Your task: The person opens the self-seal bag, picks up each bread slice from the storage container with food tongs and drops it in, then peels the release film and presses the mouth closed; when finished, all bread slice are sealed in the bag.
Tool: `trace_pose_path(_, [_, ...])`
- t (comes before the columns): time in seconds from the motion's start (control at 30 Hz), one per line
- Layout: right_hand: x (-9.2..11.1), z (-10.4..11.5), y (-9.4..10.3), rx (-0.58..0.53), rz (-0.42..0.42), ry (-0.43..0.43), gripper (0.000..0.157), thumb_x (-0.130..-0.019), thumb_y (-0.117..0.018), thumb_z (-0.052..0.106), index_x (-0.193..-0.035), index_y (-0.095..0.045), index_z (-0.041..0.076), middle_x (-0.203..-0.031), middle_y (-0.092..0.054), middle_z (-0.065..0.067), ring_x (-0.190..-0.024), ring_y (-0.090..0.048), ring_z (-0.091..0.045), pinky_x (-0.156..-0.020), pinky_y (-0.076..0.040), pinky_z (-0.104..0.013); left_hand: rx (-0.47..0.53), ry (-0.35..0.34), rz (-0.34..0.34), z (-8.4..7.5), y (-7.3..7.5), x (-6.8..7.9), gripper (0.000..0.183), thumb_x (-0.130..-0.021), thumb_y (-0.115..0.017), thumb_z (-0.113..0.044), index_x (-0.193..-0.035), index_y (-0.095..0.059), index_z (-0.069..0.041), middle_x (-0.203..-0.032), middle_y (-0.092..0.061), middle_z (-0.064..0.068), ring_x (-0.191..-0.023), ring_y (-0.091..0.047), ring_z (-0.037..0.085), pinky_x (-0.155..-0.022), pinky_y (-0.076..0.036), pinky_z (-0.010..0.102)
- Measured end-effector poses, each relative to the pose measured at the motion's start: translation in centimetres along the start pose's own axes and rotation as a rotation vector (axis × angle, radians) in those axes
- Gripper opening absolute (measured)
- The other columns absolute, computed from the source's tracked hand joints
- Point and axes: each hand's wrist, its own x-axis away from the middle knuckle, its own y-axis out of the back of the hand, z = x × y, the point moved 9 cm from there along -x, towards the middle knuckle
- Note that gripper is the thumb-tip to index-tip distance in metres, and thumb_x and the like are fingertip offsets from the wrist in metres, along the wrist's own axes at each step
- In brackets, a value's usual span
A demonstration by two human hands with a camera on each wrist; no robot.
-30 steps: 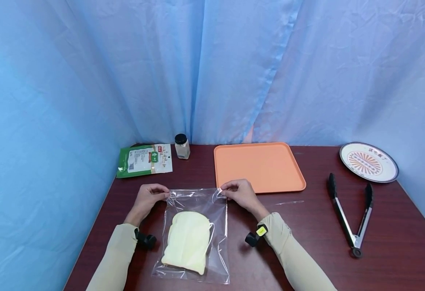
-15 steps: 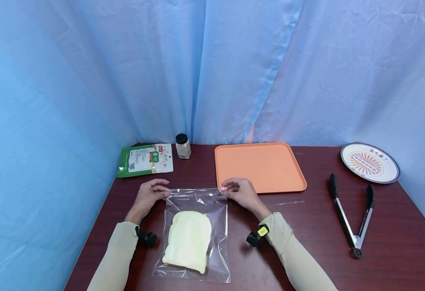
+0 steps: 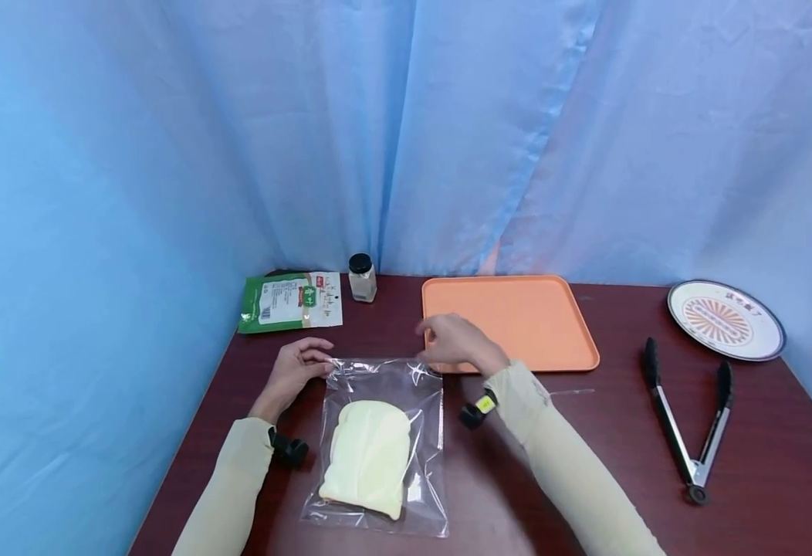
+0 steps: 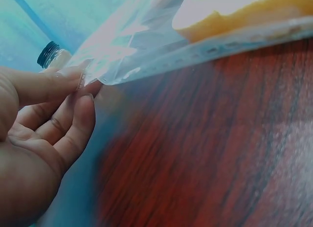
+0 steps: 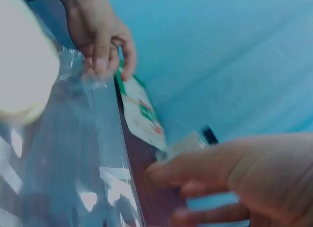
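A clear plastic bag [image 3: 425, 483] lies on the dark red table with pale, toast-shaped bread [image 3: 370, 455] inside; its brown crust edge shows in the left wrist view. My left hand [image 3: 293, 374] pinches the bag's top left corner between thumb and fingers, which the left wrist view shows close up. My right hand [image 3: 456, 340] is over the near left corner of an orange tray [image 3: 559, 316], just beyond the bag's top right corner. In the right wrist view its blurred fingers [image 5: 205, 163] are loosely bent, apart from the bag, with nothing visible between them.
A green and white packet [image 3: 288, 303] and a black-capped jar [image 3: 362, 279] stand at the back left. To the right lie spread tongs [image 3: 684, 455] and a white plate [image 3: 715, 320]. Blue curtains [image 3: 309, 154] hang behind and beside the table. A thin clear strip [image 3: 573, 391] lies near the tray.
My right hand has let go of the bag's top right corner and moved up and left toward the tray. My left hand keeps its corner. The head view has shifted slightly.
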Motion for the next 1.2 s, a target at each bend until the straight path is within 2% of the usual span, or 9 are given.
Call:
trace_pose_path(0.07, [-1.9,1.9,-1.0,-0.024,0.047,0.068,0.044,-0.086,-0.074,0.024,-0.125,-0.067,0.005,-0.112,-0.074,-0.010,-0.101,-0.068,-0.022,-0.091,-0.054,-0.037,0.000,0.001,-0.002,0.1,-0.1,0.0,0.036,-0.089,-0.069,0.004,-0.124,-0.061,0.007,-0.086,-0.076,0.002,-0.073,-0.069,0.005,-0.071,-0.058,0.021])
trace_pose_path(0.17, [-4.5,4.5,-3.5,-0.110,0.140,0.144,0.040,-0.090,-0.072,0.024,-0.126,-0.067,0.006,-0.113,-0.074,-0.009,-0.101,-0.069,-0.019,-0.090,-0.054,-0.031,0.002,-0.007,-0.003,0.1,-0.3,0.0,0.035,-0.089,-0.069,0.004,-0.123,-0.061,0.007,-0.087,-0.076,0.003,-0.073,-0.069,0.005,-0.070,-0.058,0.021])
trace_pose_path(0.27, [-6.1,5.6,-6.0,-0.180,0.206,0.141,0.034,-0.089,-0.072,0.019,-0.121,-0.069,0.007,-0.106,-0.076,-0.008,-0.094,-0.070,-0.014,-0.082,-0.055,-0.025,0.013,-0.006,0.007,0.1,-0.9,-0.2,0.035,-0.089,-0.069,0.005,-0.123,-0.062,0.007,-0.088,-0.076,0.003,-0.074,-0.069,0.005,-0.070,-0.058,0.021])
trace_pose_path(0.37, [-6.8,5.9,-7.3,-0.232,0.214,0.111,0.027,-0.086,-0.073,0.011,-0.114,-0.072,0.008,-0.098,-0.076,-0.007,-0.084,-0.068,-0.010,-0.073,-0.053,-0.021,0.020,-0.002,0.014,0.1,-1.5,-0.3,0.035,-0.089,-0.069,0.006,-0.123,-0.062,0.007,-0.087,-0.076,0.001,-0.074,-0.069,0.005,-0.071,-0.058,0.021])
trace_pose_path(0.47, [-7.1,6.1,-7.6,-0.244,0.195,0.107,0.022,-0.084,-0.074,0.004,-0.105,-0.074,0.008,-0.090,-0.075,-0.006,-0.076,-0.065,-0.008,-0.067,-0.050,-0.020,0.021,-0.004,0.012,-0.1,-1.6,-0.5,0.035,-0.088,-0.069,0.006,-0.123,-0.062,0.007,-0.088,-0.077,0.005,-0.074,-0.069,0.006,-0.070,-0.058,0.021])
trace_pose_path(0.63, [-7.2,6.3,-7.8,-0.263,0.201,0.115,0.018,-0.084,-0.073,0.002,-0.100,-0.073,0.009,-0.085,-0.073,-0.003,-0.072,-0.063,-0.007,-0.066,-0.049,-0.020,0.021,-0.004,0.004,-0.2,-1.4,-0.4,0.034,-0.089,-0.068,0.006,-0.122,-0.062,0.006,-0.089,-0.077,0.005,-0.074,-0.070,0.006,-0.071,-0.059,0.021])
trace_pose_path(0.93, [-6.3,4.6,-7.4,-0.246,0.242,0.073,0.028,-0.083,-0.074,0.002,-0.109,-0.070,0.010,-0.084,-0.072,-0.003,-0.071,-0.064,-0.011,-0.064,-0.051,-0.024,0.064,-0.029,-0.003,-0.3,-0.7,0.0,0.037,-0.087,-0.070,0.007,-0.123,-0.059,0.012,-0.085,-0.075,0.001,-0.072,-0.068,0.004,-0.070,-0.058,0.021])
trace_pose_path(1.07, [-5.8,3.5,-6.9,-0.216,0.229,0.082,0.030,-0.082,-0.076,0.004,-0.111,-0.070,0.010,-0.084,-0.072,-0.002,-0.072,-0.064,-0.009,-0.066,-0.051,-0.023,0.061,-0.033,-0.006,-0.1,-0.2,0.0,0.037,-0.088,-0.069,0.007,-0.123,-0.058,0.013,-0.085,-0.075,0.001,-0.072,-0.068,0.004,-0.070,-0.058,0.021])
trace_pose_path(1.2, [-5.0,2.5,-6.3,-0.230,0.225,0.081,0.031,-0.085,-0.073,0.002,-0.114,-0.069,0.011,-0.083,-0.071,-0.002,-0.074,-0.064,-0.009,-0.068,-0.051,-0.023,0.062,-0.033,0.000,0.0,0.2,0.1,0.037,-0.089,-0.069,0.005,-0.123,-0.058,0.012,-0.088,-0.076,0.004,-0.072,-0.069,0.004,-0.071,-0.059,0.022])
